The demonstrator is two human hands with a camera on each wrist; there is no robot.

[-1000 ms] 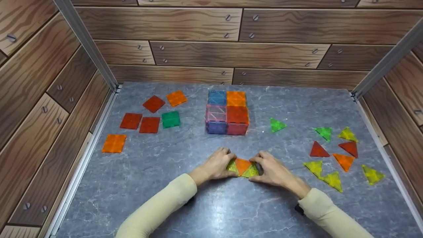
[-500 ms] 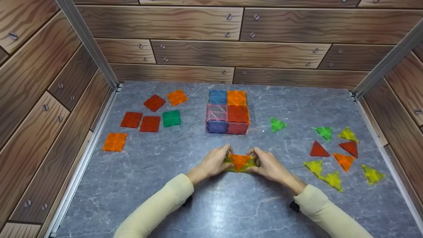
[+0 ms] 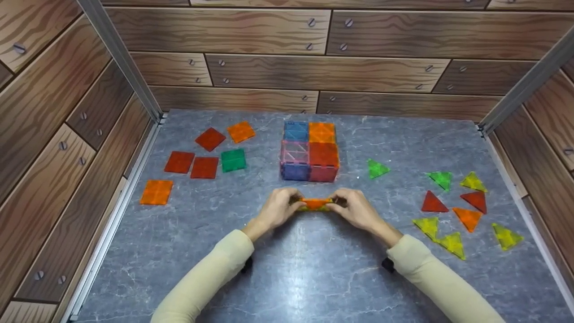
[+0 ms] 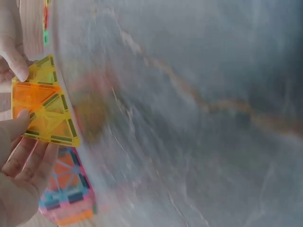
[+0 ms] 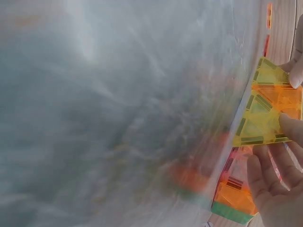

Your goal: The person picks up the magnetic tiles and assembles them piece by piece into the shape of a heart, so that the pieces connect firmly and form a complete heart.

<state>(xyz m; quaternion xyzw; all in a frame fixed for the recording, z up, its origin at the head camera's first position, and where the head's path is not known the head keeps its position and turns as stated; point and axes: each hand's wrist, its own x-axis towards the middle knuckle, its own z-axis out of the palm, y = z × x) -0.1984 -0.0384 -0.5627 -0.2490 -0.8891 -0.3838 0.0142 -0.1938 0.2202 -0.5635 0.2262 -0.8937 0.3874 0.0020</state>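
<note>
"Where are we holding the magnetic-tile strip (image 3: 315, 205)?"

"Near the centre of the head view, just below the block of square tiles (image 3: 309, 153). Our left hand (image 3: 278, 208) is pinching one end, thumb on the near face and fingers behind; our right hand (image 3: 354, 208) is gripping the other end likewise."

"How are we expecting it to handle?"

"We're reckoning on light, stiff, rather slick plastic. The yellow triangles (image 4: 54, 122) and the orange triangle (image 4: 29, 97) are meeting edge to edge, and we're suspecting those seams of hinging or popping apart under an uneven pull."

"So where are we favouring a hold?"

"On the yellow triangles, close to the seams, pressing gently inwards."
</note>
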